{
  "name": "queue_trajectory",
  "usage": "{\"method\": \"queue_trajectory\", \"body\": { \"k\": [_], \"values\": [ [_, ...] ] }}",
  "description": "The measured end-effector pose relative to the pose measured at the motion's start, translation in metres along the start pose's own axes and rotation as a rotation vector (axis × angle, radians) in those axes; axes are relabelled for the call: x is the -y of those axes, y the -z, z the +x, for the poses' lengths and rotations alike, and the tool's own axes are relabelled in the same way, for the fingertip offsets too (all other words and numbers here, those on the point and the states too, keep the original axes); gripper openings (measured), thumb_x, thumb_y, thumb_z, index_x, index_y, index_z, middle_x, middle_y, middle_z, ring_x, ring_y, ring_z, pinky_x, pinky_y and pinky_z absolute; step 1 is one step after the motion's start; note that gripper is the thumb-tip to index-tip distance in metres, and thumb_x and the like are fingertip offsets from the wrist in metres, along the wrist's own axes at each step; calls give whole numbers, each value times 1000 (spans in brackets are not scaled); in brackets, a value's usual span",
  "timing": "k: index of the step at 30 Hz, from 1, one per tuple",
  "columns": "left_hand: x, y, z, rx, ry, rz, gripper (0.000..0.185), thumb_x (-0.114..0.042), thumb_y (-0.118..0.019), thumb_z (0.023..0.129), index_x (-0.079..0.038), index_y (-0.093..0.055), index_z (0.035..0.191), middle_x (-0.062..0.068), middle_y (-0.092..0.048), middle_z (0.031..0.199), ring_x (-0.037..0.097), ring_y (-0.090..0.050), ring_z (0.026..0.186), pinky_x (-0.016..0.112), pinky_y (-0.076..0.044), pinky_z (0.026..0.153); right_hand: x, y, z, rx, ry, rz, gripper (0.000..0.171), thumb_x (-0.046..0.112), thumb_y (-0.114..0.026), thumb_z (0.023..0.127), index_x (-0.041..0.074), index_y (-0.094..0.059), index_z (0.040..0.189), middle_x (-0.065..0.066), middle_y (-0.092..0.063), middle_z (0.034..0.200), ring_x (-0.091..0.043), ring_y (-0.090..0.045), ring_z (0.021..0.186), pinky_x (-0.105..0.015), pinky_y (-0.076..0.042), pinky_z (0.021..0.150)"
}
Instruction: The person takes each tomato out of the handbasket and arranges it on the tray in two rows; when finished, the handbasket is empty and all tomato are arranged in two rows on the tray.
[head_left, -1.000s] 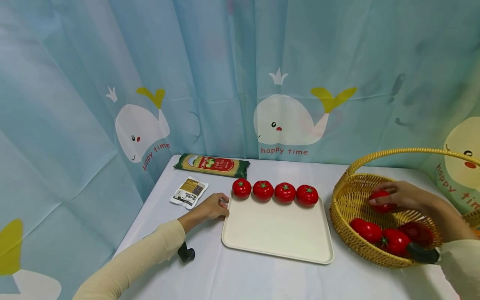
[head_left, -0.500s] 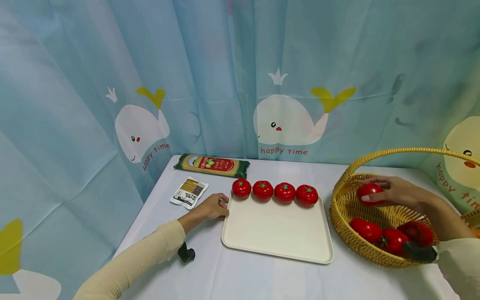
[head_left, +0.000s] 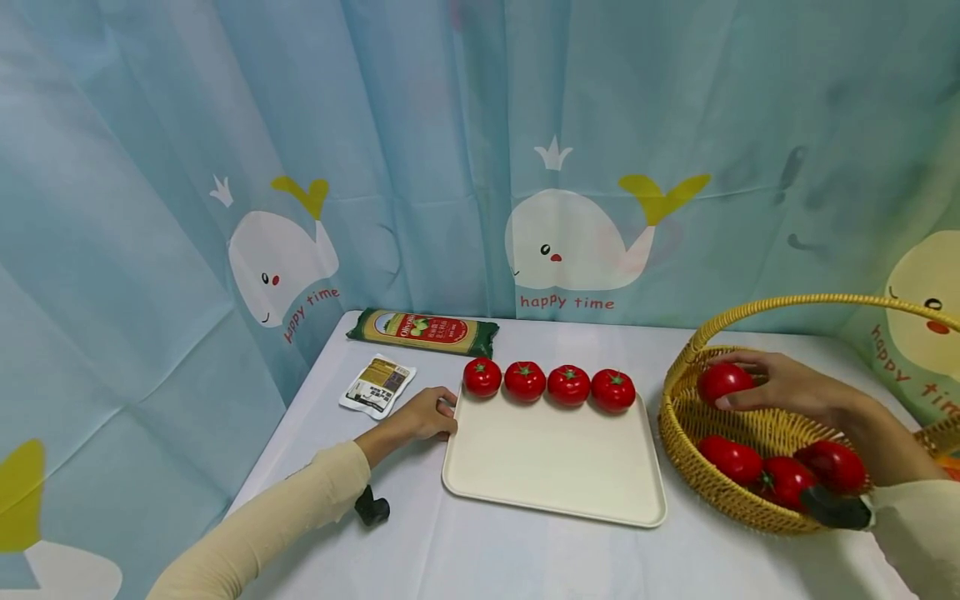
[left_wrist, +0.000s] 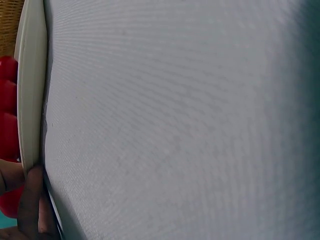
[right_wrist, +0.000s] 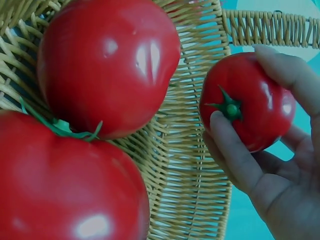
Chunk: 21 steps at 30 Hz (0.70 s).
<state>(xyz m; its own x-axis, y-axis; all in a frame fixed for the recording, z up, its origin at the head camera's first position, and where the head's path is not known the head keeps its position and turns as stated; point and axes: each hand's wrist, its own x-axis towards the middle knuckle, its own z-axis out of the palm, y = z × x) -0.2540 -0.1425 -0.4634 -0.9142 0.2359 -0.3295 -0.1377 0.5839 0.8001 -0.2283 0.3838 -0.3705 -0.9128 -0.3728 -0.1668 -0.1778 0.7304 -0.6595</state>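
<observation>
My right hand [head_left: 798, 387] grips a red tomato [head_left: 722, 383] over the far left part of the wicker basket [head_left: 678, 450]. In the right wrist view, fingers and thumb wrap around this tomato [right_wrist: 250, 100], its green stem facing the camera. Several more tomatoes [head_left: 787, 482] lie in the basket's near side. My left hand [head_left: 423, 414] pinches the left edge of a cream rectangular tray [head_left: 555, 467], thumb above and fingers below in the left wrist view. Along the tray's far edge stands a row of several tomatoes [head_left: 568, 385].
Left of the tray lies a small white-and-brown pouch [head_left: 378, 386]. Behind it is a long green-and-red packet [head_left: 423, 331] against the whale-print curtain [head_left: 420, 167]. The basket's tall handle [head_left: 810, 300] arches over its back. White cloth [head_left: 390, 550] covers the table.
My right hand has moved left inside the basket area, carrying the tomato toward the basket's left rim. My left hand and the tray have stayed in place.
</observation>
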Motion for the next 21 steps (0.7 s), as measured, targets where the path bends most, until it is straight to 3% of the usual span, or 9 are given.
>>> {"method": "queue_trajectory", "body": {
  "k": [4, 8, 11, 18, 21],
  "values": [
    [0, 0, -1, 0, -1, -4, 45, 2, -71, 79, 1, -59, 122, 8, -61, 90, 16, -60, 74, 25, -61, 65, 7, -1, -2, 17, 1, 54, 66, 23, -69, 93, 3, -40, 149, -23, -53, 136, -8, -59, 106, -34, -58, 82],
    [-1, 0, -1, 2, -5, -7, 45, 2, -71, 79, 1, -59, 122, 8, -61, 90, 16, -60, 74, 25, -61, 65, 12, -3, -5, 49, 11, 164, 66, 18, -65, 96, -1, -34, 151, -16, -51, 135, -5, -65, 101, -36, -63, 82],
    [-1, 1, -1, 3, -7, -7, 45, 2, -71, 79, 1, -59, 122, 8, -61, 90, 16, -60, 75, 25, -61, 66, 14, -5, -7, 42, 23, 177, 65, 16, -65, 96, -1, -34, 151, -7, -51, 134, -3, -65, 102, -37, -64, 82],
    [0, 0, 0, 4, -2, -8, 45, 2, -71, 79, 1, -59, 122, 9, -61, 91, 16, -61, 76, 25, -62, 66, 16, -10, -13, 6, 10, 127, 62, 19, -64, 96, -5, -35, 145, -25, -48, 135, 0, -62, 98, -35, -64, 77],
    [0, 0, 0, 4, -3, -12, 45, 2, -71, 79, 1, -59, 122, 9, -61, 91, 16, -60, 76, 26, -62, 66, 19, -11, -16, -6, 11, 108, 60, 20, -63, 96, -5, -35, 143, -24, -49, 133, 1, -61, 97, -34, -63, 77]
  ]
}}
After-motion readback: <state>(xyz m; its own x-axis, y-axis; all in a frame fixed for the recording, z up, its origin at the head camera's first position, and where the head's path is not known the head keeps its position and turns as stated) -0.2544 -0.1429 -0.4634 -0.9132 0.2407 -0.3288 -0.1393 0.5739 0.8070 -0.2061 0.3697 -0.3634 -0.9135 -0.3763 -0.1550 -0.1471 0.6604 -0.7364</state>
